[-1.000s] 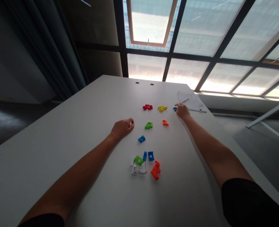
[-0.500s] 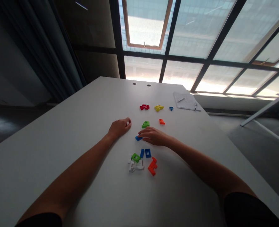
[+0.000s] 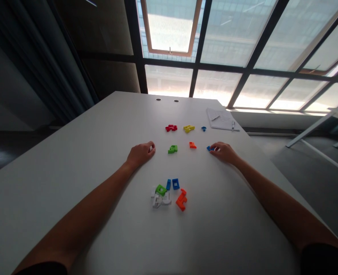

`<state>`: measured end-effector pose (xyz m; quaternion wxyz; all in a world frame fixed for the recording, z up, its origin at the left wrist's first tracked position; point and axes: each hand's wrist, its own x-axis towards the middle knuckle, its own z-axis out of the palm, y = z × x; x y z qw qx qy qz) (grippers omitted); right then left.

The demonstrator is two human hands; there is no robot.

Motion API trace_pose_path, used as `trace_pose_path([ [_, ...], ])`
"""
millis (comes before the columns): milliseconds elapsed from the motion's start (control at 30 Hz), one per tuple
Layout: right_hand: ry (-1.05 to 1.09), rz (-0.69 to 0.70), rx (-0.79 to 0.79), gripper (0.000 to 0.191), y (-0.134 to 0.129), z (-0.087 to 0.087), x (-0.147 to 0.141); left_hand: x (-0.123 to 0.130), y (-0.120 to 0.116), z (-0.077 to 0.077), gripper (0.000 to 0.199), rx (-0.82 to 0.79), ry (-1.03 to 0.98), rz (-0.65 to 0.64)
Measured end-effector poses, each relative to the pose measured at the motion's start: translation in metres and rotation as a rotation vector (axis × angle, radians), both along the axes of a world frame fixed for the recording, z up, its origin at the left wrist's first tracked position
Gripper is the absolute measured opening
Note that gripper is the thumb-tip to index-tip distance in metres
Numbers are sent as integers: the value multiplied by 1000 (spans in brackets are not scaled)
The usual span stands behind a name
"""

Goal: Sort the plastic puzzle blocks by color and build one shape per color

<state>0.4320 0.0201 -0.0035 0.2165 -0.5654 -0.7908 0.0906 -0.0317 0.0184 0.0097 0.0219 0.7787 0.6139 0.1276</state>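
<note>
Big windows (image 3: 226, 34) with dark bars stand behind a white table (image 3: 229, 214), and a dark curtain (image 3: 51, 46) hangs off to the left. Looking down from the person's head, I see a small orange piece (image 3: 192, 145) on the table. Just right of the small orange piece is the right hand (image 3: 224, 152), with its fingers clamped on a blue piece (image 3: 208, 148) and hiding some of it. I can't tell if the blue piece touches the table.

Left of the small orange piece is a green piece (image 3: 173, 149). Farther left of it lies the left hand (image 3: 141, 154), its fingers curled in and close together.

Behind the small orange piece, a red piece (image 3: 171, 128), a yellow piece (image 3: 189, 128) and a tiny blue piece (image 3: 203, 128) make a row. Behind it and to the right lie papers (image 3: 222, 123) with two pens.

On the near side of the small orange piece is a bunch: white pieces (image 3: 157, 200), a green square (image 3: 164, 192) with a hole, a thin blue piece (image 3: 168, 184), a blue square (image 3: 175, 187) and a big orange piece (image 3: 181, 199).
</note>
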Motion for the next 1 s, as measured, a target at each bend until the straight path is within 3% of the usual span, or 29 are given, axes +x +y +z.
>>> trace_pose_path([
  [100, -3, -171, 46, 20, 37, -5, 5, 0, 0, -1, 28, 3, 1, -2],
  [233, 37, -397, 66, 27, 75, -8, -12, -1, 1, -2, 27, 2, 7, 1],
  [433, -23, -577, 91, 26, 110, -13, -31, -1, 0, -1, 27, -7, 5, 6],
  [700, 9, -599, 106, 30, 127, -19, -27, -3, 0, -2, 25, -11, -12, -13],
  [1000, -10, -583, 71, 37, 129, -15, -30, -2, -1, 0, 24, -19, -16, -18],
])
